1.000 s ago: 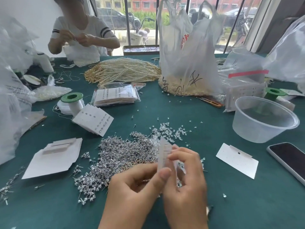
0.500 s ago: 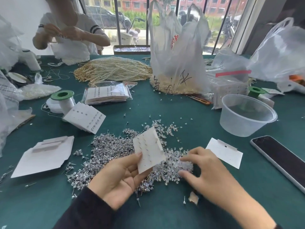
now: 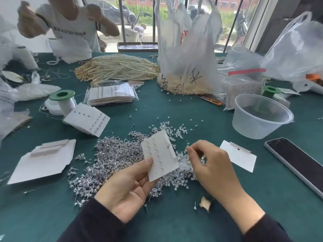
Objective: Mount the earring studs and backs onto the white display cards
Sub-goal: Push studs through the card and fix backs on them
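- Teal cloth covers the table (image 3: 227, 220); the work sits near centre.
- Left hand (image 3: 129, 187): palm up, with thumb and fingers pinching the lower corner of a white display card (image 3: 160, 154), which is held tilted above the piles.
- Rows of thin stud posts poke through the card's face. 1 post near the upper right edge seems to carry a clear back, but the detail is small.
- Right hand (image 3: 209, 165): just beside the card's right edge, not touching it. Fingers are curled, thumb and forefinger tips together; cannot tell whether anything sits between them.
- The hands are apart, with the card between them.
- Silver studs (image 3: 111, 158) are heaped left of the card. Clear backs (image 3: 176, 177) are heaped under the card and right hand, with more scattered beyond.
- 1 blank card (image 3: 239, 158) lies flat right of the right hand, a dark phone (image 3: 297, 163) lies farther right, and a clear tub (image 3: 260, 117) stands beyond.
- A filled card (image 3: 87, 119) leans beside a green spool (image 3: 62, 96) at left.
- Far side: pearl strands (image 3: 118, 69), a plastic bag (image 3: 188, 58) and a 2nd person (image 3: 71, 32).
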{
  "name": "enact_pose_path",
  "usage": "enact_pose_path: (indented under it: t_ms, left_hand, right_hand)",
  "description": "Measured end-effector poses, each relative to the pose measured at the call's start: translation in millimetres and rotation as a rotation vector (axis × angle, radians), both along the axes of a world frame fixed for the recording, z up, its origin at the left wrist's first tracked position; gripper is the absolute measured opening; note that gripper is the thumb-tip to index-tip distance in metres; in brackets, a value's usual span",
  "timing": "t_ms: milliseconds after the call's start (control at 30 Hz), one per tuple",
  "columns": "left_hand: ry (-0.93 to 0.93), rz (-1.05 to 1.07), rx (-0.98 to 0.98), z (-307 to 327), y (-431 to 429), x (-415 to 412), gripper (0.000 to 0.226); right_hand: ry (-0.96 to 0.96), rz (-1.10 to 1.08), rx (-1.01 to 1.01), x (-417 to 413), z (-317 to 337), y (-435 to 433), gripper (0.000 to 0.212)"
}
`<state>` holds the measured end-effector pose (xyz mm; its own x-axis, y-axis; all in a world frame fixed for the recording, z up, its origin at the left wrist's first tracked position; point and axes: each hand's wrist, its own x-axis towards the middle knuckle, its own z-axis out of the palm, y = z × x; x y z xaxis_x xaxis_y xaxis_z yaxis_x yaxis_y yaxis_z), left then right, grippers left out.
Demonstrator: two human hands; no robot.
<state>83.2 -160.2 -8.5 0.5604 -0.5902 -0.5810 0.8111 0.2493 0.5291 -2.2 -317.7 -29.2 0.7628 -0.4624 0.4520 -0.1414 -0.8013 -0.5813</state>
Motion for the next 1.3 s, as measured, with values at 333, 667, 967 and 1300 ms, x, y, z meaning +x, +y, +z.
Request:
enact_pose_path:
  t_ms: [333,667,967,1300]
  left_hand:
    - [0.011,-0.05,0.037,-1.4,0.4,-4.6,0.024]
    - [-0.18,-0.092,0.115,-9.6,-5.3,-12.9,0.013]
    - [-0.511,-0.006,0.203,-15.8,-7.8,-16.5,0.013]
    - [-0.951,0.106,0.416,-15.7,-9.1,-23.2,0.015]
  right_hand:
    - [0.008,0.001,0.277,-6.3,-2.9,0.5,0.022]
    - [-0.26,-0.029,0.781,-16.6,7.5,12.3,0.021]
    - [-0.339,0.02,0.647,-17.0,16.2,48.1,0.016]
    - [-0.326,-0.111,0.058,-3.4,-4.1,71.2,0.006]
